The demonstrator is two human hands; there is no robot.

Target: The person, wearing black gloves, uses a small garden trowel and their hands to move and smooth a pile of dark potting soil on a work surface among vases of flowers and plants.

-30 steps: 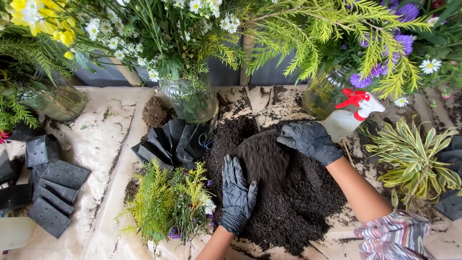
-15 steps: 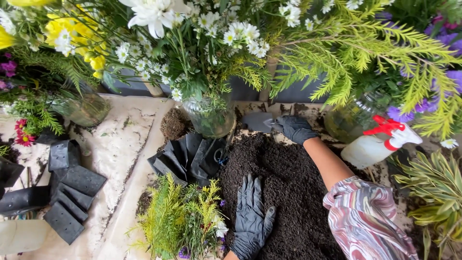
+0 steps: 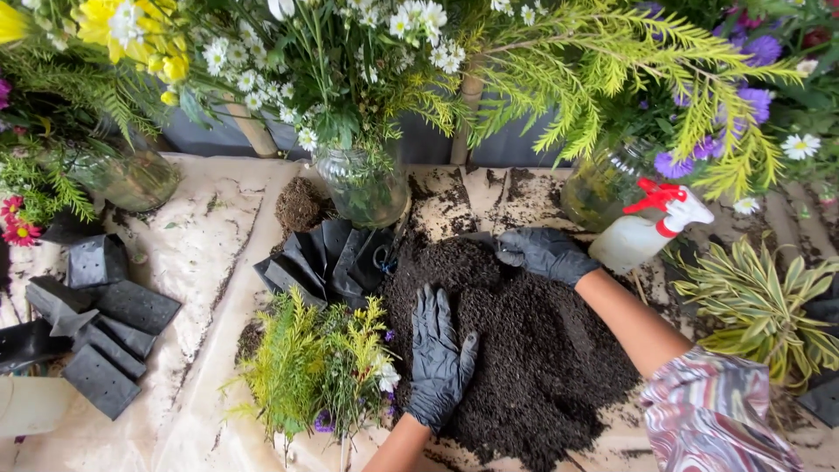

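A big heap of dark potting soil [image 3: 524, 367] lies on the paper-covered table [image 3: 210, 253]. My left hand [image 3: 440, 360], in a black glove, rests flat on the heap's left side with its fingers spread. Just left of it lies a small bunch of green and yellow sprigs [image 3: 319, 367]. My right hand [image 3: 544, 253], also gloved, sits at the heap's far edge with its fingers curled into the soil. Whether it holds anything is hidden. A white spray bottle with a red trigger [image 3: 651, 229] stands just right of it.
Folded black plastic bags [image 3: 319, 258] lie beside a glass jar of white flowers [image 3: 363, 185]. Two more jars [image 3: 131, 179] [image 3: 606, 188] stand at the back. More black plastic bags [image 3: 100, 328] lie at the left. A striped-leaf plant [image 3: 760, 306] is on the right, a small soil mound [image 3: 301, 205] at the back.
My right hand has drawn back from beyond the pile onto its far edge. My left hand stays flat on the soil. The view has tilted down a little.
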